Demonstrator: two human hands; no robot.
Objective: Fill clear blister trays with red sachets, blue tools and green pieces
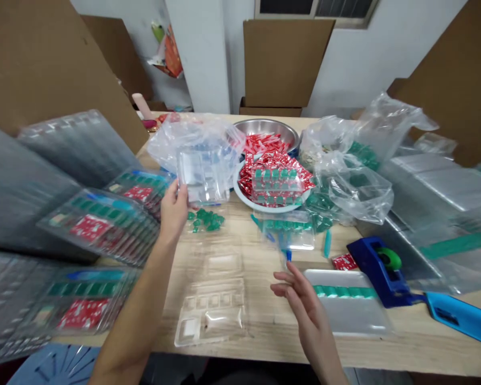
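Note:
My left hand point(175, 208) pinches the edge of a clear plastic blister tray point(205, 179), raised in front of a plastic bag. Below it, loose green pieces point(206, 220) lie in a small heap. My right hand point(302, 302) is over the table with its fingers apart, holding nothing. Beside it rests a pale tray point(347, 315) with a row of green pieces along it. Between my forearms lies another clear blister tray point(214, 307), its moulded compartments facing up. Farther back sits a clear package with green pieces point(286, 227).
A white bowl of red printed packets point(246, 200) stands mid-table, before a metal bowl point(264, 124) of red sticks. Filled clear packages point(92, 227) stack at left. At right are a blue tape dispenser point(374, 272), plastic bags point(361, 187) and clear plastic stacks point(444, 187).

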